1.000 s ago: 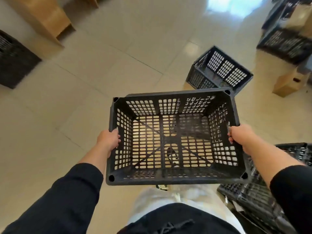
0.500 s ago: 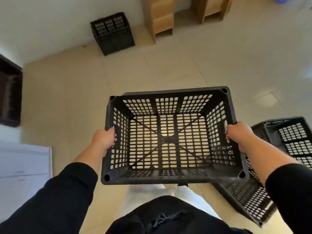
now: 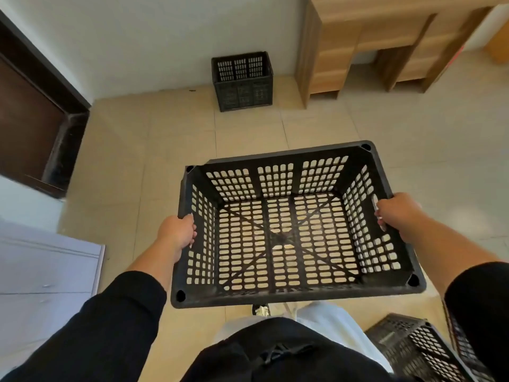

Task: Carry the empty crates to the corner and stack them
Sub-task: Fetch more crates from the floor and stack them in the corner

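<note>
Crate [image 3: 292,230] clasped by left hand [image 3: 176,232] and right hand [image 3: 396,216] above tiled floor [image 3: 170,139], white wall [image 3: 143,37] ahead.

Fingertips of left hand [image 3: 178,233] and right hand [image 3: 398,213] curled out of sight over the rims of the carried crate [image 3: 292,227]
Crate on the floor [image 3: 413,351] cut off by the bottom edge, partly behind the right sleeve [image 3: 479,312]
Shoe [image 3: 260,310] mostly covered by the carried crate
Dark doorway [image 3: 33,119] and white cabinet [image 3: 41,271] cropped at the left edge
Wooden desk [image 3: 385,42] cropped at the top
</note>
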